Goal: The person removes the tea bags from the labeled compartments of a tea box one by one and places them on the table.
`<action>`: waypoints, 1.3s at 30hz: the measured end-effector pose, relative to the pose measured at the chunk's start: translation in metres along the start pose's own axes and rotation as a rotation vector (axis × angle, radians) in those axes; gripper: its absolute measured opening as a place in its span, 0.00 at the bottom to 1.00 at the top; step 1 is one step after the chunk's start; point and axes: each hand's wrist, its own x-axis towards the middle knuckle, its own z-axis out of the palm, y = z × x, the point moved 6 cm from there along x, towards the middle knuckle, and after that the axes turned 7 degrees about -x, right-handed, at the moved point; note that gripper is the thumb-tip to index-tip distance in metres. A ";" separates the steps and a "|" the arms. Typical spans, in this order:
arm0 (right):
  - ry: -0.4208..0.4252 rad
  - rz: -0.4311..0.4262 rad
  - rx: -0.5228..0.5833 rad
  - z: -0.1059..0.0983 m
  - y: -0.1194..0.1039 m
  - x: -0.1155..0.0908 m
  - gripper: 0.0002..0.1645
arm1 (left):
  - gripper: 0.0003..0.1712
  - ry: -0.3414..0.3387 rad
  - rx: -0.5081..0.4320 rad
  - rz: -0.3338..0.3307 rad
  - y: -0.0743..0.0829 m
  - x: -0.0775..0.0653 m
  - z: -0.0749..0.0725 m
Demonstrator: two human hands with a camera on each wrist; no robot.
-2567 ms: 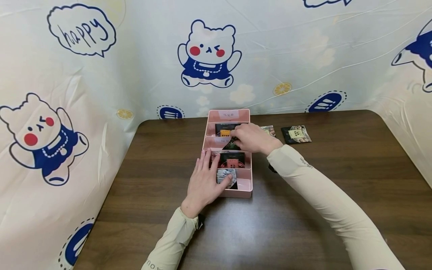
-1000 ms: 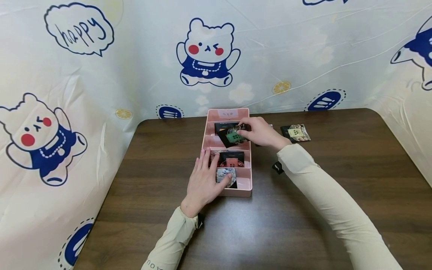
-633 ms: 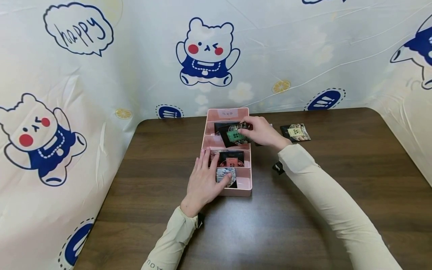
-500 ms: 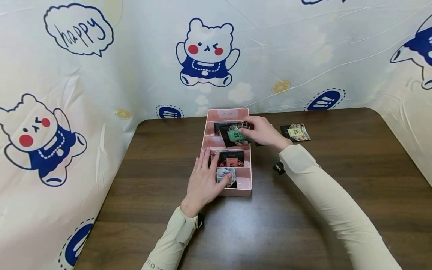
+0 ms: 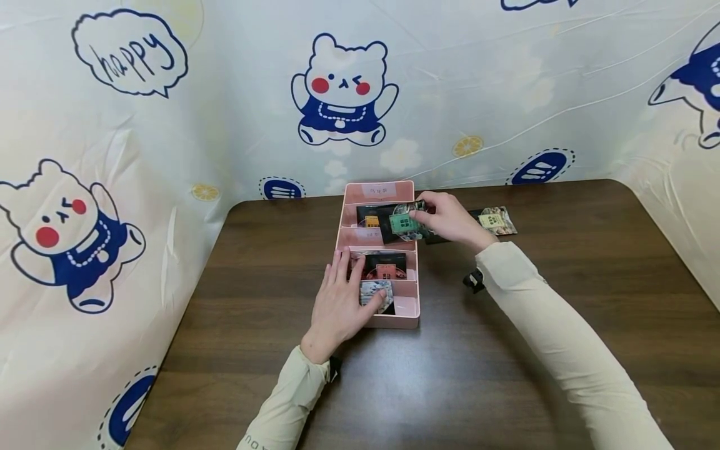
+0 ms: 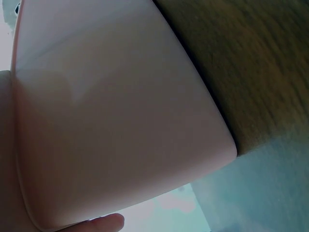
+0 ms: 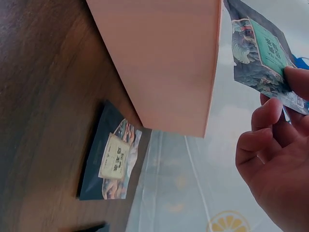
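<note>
My right hand (image 5: 452,215) pinches a black sachet with a green label (image 5: 400,224) between thumb and fingers, above the right rim of a long pink divided box (image 5: 407,321). In the right wrist view the green-labelled sachet (image 7: 263,53) stands higher than the box wall (image 7: 164,63). My left hand (image 5: 340,306) lies over the box's left rim, fingers extended and thumb over a blue-white patterned sachet (image 5: 372,290) in the nearest compartment. One compartment farther back holds a black sachet with a red label (image 5: 394,259). Toward the far end sits an orange-labelled black sachet (image 5: 365,214), partly covered.
Right of the box on the brown table (image 5: 478,375), a black sachet with a pale yellow label (image 5: 500,220) lies flat. Another dark sachet (image 5: 434,239) is mostly hidden under my right hand. White paper labels (image 5: 378,189) mark the box's compartments. Printed cloth (image 5: 439,81) hangs behind the table.
My right hand lifted the green-labelled sachet out of a middle compartment and moved it rightward, showing the orange-labelled sachet behind again. The left hand and box have stayed put.
</note>
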 end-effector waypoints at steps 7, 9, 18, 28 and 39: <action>0.003 0.041 0.001 -0.004 0.009 -0.004 0.11 | 0.47 -0.004 0.002 -0.003 -0.001 0.000 0.001; 0.012 0.042 0.000 -0.005 0.012 -0.004 0.11 | 0.47 0.002 0.006 0.001 -0.001 0.000 0.001; 0.039 0.082 0.041 -0.012 0.028 -0.008 0.10 | 0.47 0.028 0.013 0.018 0.000 0.001 0.000; 0.048 0.131 -0.006 -0.032 0.057 -0.020 0.13 | 0.47 0.004 0.009 0.004 -0.001 0.001 0.001; 0.014 0.245 0.002 -0.052 0.095 -0.036 0.16 | 0.47 0.007 0.008 0.003 -0.001 0.000 0.001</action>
